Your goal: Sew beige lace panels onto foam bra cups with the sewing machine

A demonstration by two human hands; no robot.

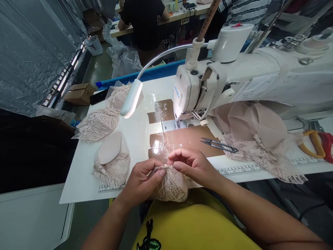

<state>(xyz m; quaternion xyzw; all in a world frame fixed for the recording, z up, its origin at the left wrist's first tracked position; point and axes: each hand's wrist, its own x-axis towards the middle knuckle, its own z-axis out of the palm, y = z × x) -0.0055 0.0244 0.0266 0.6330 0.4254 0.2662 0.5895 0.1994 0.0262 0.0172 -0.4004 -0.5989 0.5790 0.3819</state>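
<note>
At the table's front edge, close to my body, a beige lace bra cup [173,187] hangs from my fingers. My left hand [144,178] is closed on it, thumb and fingers pinching its upper edge. The fingers of my right hand [192,165] are curled, with thumb and fingertip together at the same edge, a little to the right. Beyond my hands lies a brown taped sheet [182,137] on the machine bed. A pair of thread snips [220,144] rests on its right part, apart from my right hand.
A white sewing machine [197,86] with a lamp [131,99] on a bent neck stands ahead. Several lace cups [100,125] lie at left. Sheer beige fabric [256,128] and orange-handled scissors [313,144] are at right. A person [142,24] sits at a far table.
</note>
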